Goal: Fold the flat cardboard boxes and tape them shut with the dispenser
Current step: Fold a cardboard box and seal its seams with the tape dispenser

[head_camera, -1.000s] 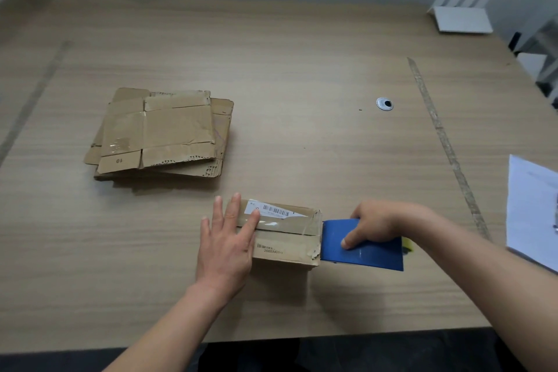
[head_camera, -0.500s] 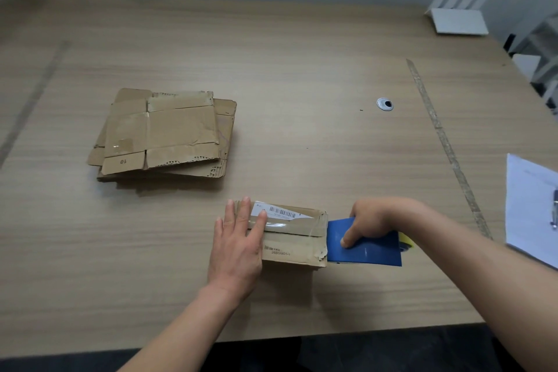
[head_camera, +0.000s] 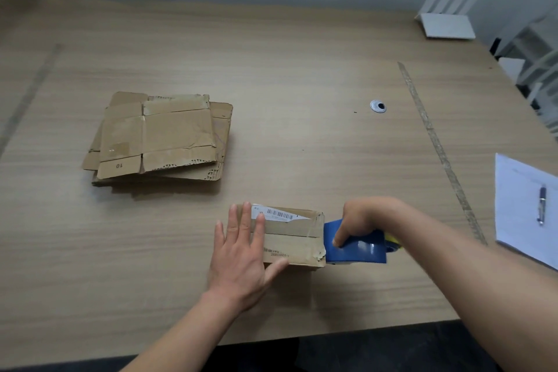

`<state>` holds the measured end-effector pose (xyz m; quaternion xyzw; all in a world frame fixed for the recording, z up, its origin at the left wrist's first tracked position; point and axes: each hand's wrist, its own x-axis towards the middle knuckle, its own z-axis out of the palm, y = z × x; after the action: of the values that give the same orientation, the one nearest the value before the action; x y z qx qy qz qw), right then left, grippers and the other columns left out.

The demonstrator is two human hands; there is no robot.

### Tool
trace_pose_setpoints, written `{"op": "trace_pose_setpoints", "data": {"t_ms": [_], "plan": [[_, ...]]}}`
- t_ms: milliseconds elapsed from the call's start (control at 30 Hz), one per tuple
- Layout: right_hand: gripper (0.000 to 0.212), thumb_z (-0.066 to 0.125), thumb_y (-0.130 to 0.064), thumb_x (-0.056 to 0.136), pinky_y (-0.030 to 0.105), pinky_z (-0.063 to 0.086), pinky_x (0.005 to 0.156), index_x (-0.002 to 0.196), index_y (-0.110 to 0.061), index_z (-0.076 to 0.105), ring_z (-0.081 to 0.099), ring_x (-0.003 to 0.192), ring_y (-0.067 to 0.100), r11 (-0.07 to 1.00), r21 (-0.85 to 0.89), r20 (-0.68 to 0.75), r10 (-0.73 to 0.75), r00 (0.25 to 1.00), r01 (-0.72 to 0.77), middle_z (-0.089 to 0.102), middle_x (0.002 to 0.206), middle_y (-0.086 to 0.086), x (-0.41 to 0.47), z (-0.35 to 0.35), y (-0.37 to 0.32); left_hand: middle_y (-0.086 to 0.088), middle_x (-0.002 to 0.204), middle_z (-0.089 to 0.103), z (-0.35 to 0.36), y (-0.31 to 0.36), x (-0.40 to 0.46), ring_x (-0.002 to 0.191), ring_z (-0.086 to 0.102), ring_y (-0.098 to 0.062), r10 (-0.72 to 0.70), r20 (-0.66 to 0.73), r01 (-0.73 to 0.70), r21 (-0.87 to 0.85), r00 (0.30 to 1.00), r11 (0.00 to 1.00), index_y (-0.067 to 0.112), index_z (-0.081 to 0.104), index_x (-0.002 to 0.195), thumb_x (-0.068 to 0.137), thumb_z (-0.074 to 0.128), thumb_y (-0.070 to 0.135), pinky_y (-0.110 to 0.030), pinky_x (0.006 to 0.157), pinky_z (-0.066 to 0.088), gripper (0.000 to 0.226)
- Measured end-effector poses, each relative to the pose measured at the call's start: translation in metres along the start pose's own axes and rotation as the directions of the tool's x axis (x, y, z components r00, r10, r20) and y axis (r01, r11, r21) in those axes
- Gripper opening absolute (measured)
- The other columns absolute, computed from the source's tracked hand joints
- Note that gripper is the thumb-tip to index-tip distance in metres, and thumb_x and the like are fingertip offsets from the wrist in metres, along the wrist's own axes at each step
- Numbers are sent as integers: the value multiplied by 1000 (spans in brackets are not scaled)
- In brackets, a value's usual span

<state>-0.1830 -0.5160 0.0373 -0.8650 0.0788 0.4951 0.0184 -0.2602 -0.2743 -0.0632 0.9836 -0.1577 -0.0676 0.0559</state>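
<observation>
Now | left hand point(head_camera: 241, 254) flat, fingers straight, pressing folded cardboard box point(head_camera: 291, 235) lower centre | right hand point(head_camera: 365, 220) gripping blue tape dispenser point(head_camera: 356, 246) at box's right end

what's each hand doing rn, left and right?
Left hand: open, flat, pressing on the folded box.
Right hand: closed, gripping the blue tape dispenser at the box's right end.

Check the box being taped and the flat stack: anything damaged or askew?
Yes. The folded box has a torn, ragged right corner by the tape dispenser, and its barcode label is ripped. The flat boxes are stacked askew, edges frayed.
</observation>
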Motion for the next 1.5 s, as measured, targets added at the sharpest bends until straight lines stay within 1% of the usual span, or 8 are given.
{"op": "trace_pose_setpoints", "data": {"t_ms": [233, 367, 467, 700, 933, 1100, 1300, 1500], "plan": [[29, 74, -40, 81, 31, 49, 65, 83, -14, 63, 64, 76, 23, 965, 260, -89, 63, 994, -38, 70, 89, 5, 23, 71, 3, -26, 159, 21, -2, 5, 2, 147, 15, -46, 86, 68, -89, 38, 994, 995, 2, 41, 146, 82, 35, 72, -56, 116, 16, 95], [34, 72, -41, 78, 31, 48, 56, 97, -13, 65, 68, 67, 25, 799, 600, -186, 193, 964, -44, 70, 84, 8, 15, 68, 30, -18, 162, 18, -8, 15, 2, 148, 9, -41, 115, 117, -118, 22, 986, 993, 8, 38, 151, 80, 72, 42, -59, 114, 20, 86], [45, 65, -50, 79, 30, 43, 57, 102, -12, 64, 61, 63, 23, 684, 729, -223, 262, 939, -18, 66, 81, 7, 15, 63, 31, -8, 162, -25, -12, 28, 0, 145, -26, -41, 155, 180, -168, 59, 971, 984, 20, -4, 158, 92, 42, 11, -62, 116, -7, 81], [93, 61, -94, 35, 38, 59, 77, 97, -25, 60, 67, 79, 20, 836, 543, -293, 283, 913, -85, 67, 90, -1, 14, 54, 11, -8, 158, -36, -26, 54, 8, 137, -33, -55, 112, 280, -137, 71, 953, 988, 52, -7, 150, 93, 41, 10, -79, 101, -5, 85], [86, 65, -91, 39, 36, 59, 75, 101, -31, 57, 66, 80, 18, 867, 493, -299, 254, 920, -79, 67, 92, -5, 5, 47, 16, -5, 161, -12, -49, 29, 20, 146, -9, -44, 176, 219, -196, 77, 960, 977, 43, 22, 139, 76, 67, 44, -63, 105, 17, 78], [51, 83, -54, 59, 28, 55, 55, 98, -28, 62, 70, 70, 19, 832, 554, -283, 195, 939, -6, 71, 83, 0, -13, 31, 38, -11, 157, 14, -61, 7, 34, 138, 21, -35, 253, 256, -280, 74, 933, 957, 39, 36, 126, 71, 69, 38, -53, 104, 26, 64], [46, 90, -36, 59, 32, 50, 54, 96, -18, 68, 72, 74, 29, 828, 559, -274, 134, 952, 45, 74, 86, 11, -43, -8, 58, -7, 127, 34, -55, 22, 17, 107, 42, -30, -23, 153, 11, 76, 988, 997, 35, 40, 119, 64, 54, 88, -41, 82, 36, 78], [50, 94, -35, 53, 29, 51, 64, 97, -19, 74, 72, 80, 26, 815, 553, -253, -35, 967, 174, 77, 90, 7, -86, -47, 52, -3, 129, 37, -54, 35, 12, 110, 44, -29, -63, 62, 70, -126, 996, 990, 31, 56, 113, 89, 40, 65, -40, 85, 42, 45]]}}
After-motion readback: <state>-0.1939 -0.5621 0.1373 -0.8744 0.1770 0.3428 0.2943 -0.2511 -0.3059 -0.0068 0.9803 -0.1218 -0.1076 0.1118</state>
